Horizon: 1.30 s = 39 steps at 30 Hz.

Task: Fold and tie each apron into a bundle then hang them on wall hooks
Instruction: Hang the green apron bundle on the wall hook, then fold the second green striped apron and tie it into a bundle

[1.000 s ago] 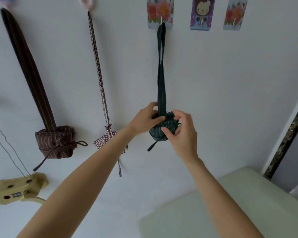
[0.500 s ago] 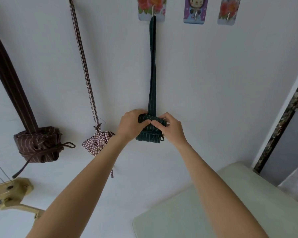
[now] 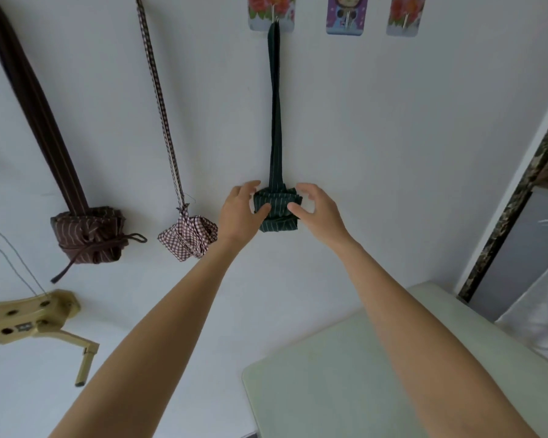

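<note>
A dark green striped apron bundle [image 3: 277,213] hangs against the white wall by its long strap from a floral wall hook [image 3: 271,14]. My left hand [image 3: 239,213] is at the bundle's left side, fingers spread, with only the thumb tip touching the cloth. On the other side, my right hand [image 3: 320,213] has loosely bent fingers off the bundle and its thumb tip at the bundle's edge. A brown striped bundle [image 3: 89,235] and a red checked bundle [image 3: 189,237] hang to the left on their own straps.
Two bare hooks are on the wall to the right, a bear one [image 3: 345,17] and a floral one [image 3: 405,17]. A pale green table [image 3: 393,374] stands below right. A yellow crank bracket [image 3: 29,314] juts from the wall at lower left. A dark door frame [image 3: 513,210] runs along the right.
Both hands held the green bundle and pressed it together; now their fingers have opened away from it. The bundle hangs straight from the hook.
</note>
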Tool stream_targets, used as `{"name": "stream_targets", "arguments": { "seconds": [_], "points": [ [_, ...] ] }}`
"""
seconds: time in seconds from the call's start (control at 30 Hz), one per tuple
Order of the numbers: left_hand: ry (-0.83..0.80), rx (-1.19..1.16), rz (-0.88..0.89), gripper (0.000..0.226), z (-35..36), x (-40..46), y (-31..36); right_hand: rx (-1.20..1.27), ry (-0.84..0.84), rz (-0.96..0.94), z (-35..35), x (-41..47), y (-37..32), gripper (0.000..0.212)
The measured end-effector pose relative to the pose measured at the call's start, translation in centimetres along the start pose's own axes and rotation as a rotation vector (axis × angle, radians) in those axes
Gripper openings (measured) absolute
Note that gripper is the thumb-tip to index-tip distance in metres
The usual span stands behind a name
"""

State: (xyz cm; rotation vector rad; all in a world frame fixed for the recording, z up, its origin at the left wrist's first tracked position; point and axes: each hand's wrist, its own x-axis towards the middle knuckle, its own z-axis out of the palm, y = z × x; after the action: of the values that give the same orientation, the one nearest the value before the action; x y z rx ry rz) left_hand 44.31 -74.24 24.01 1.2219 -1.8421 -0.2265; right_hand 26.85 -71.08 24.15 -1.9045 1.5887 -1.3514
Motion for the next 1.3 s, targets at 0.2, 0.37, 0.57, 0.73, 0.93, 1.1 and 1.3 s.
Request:
{"name": "stream_targets", "arguments": {
  "seconds": [0.2,0.37,0.57,0.73,0.93,1.1,1.3],
  "points": [
    [0.087,-0.270,0.012,0.017,-2.9,-8.6,4.8,-0.201,0.341,-0.261,-2.7,-9.7,-1.8,0.016],
    [-0.059,-0.468,-0.082,0.013,-1.8,-19.0,6.3,-0.358,0.380,-0.170,-3.0,-21.3,-0.1,0.017],
    [-0.656,-0.077,-0.096,0.016,4.6,-29.0,4.3,-0.448,0.097,0.371,-2.8,-36.6,5.4,0.012],
    [-1.068,0.194,0.003,0.024,9.1,-37.4,5.4,-0.361,-0.211,0.814,-5.8,-50.7,8.2,0.025],
    [-1.174,-0.070,0.027,0.020,15.7,-48.0,14.9,-0.376,-0.098,0.931,-15.5,-66.2,8.7,0.026],
    [-1.284,-0.345,-0.005,0.028,21.5,-57.0,28.7,-0.683,0.093,0.845,-27.3,-76.0,9.5,0.020],
    [-1.468,-0.432,0.108,0.068,26.7,-64.3,40.5,-0.790,0.123,1.184,-36.8,-82.7,12.6,0.067]
  ]
}}
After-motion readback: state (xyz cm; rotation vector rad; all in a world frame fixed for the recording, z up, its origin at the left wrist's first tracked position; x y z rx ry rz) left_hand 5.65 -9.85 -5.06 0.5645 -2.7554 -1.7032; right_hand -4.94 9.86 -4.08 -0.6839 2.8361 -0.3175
